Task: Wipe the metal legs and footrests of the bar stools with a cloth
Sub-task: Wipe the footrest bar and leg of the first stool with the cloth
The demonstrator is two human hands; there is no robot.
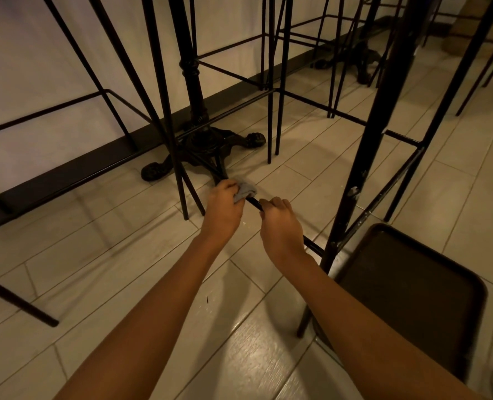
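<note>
The left hand (223,210) bunches a grey cloth (246,190) round the footrest (254,203), low over the tiled floor (141,255). The right hand (280,226) grips the same bar just beside it (fingers curled over), near the stool leg (363,168).

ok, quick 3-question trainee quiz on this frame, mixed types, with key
1. Which hand holds the small grey cloth? A: left hand. B: right hand.
2. True or false: the right hand grips the thin black metal footrest bar without a cloth.
3. Fill in: the ornate black cast-iron table base lies ____ from the camera than both hands.
Key: 1 A; 2 true; 3 farther.
</note>
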